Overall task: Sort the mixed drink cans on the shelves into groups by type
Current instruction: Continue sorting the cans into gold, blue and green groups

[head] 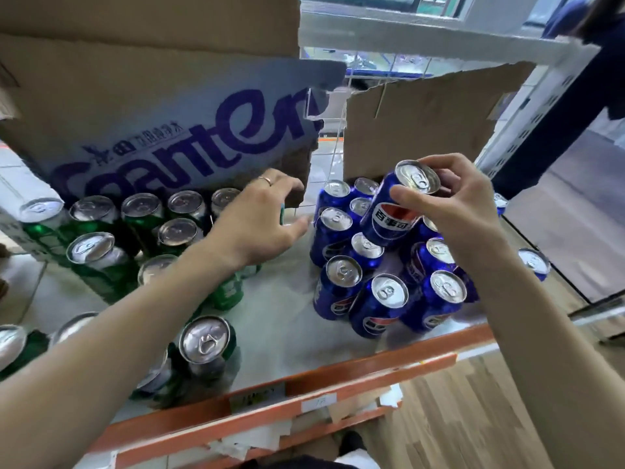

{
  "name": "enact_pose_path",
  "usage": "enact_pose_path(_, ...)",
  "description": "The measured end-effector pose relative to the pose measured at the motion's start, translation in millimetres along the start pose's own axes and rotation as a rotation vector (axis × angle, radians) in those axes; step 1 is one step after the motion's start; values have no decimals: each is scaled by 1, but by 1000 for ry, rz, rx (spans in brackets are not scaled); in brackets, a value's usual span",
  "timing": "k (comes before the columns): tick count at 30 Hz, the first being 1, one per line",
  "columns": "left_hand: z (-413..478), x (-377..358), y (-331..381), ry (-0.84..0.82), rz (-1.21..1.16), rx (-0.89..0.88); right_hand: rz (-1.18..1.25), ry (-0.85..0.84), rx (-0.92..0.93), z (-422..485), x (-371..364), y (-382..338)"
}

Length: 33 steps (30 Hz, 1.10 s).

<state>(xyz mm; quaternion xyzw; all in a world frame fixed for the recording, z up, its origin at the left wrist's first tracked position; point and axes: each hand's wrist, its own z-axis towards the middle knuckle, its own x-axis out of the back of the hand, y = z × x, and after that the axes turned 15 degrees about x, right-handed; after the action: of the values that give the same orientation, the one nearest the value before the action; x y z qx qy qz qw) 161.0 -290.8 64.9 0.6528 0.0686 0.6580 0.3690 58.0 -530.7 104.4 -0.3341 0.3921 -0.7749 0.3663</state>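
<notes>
1. The shelf (287,319) carries green cans (98,255) on the left and blue cans (341,279) on the right, with a bare strip between the groups.
2. The cardboard box (162,130) overhangs the green group, so headroom there is tight.
3. The right hand (456,204) pinches a tilted blue can (395,211) above its group; dropped, it could topple neighbours toward the orange front edge (304,394).
4. The left hand (260,221) reaches among the green cans, fingers curled; whether they hold anything cannot be told.
</notes>
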Motion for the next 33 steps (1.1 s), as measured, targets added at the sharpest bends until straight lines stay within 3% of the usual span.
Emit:
enact_pose_path(6, 6, -32, 31, -47, 48, 3, -24, -43, -22, 11, 32, 29)
enact_pose_path(17, 1, -88, 59, -76, 86, 118, -154, -297, 9, 14, 44, 93)
enact_pose_path(26, -9, -115, 56, -23, 140, 96, -623, -530, 186, 9, 47, 122)
enact_pose_path(33, -13, -118, 62, 30, 172, 59, -687, -590, 192, 11, 51, 126)
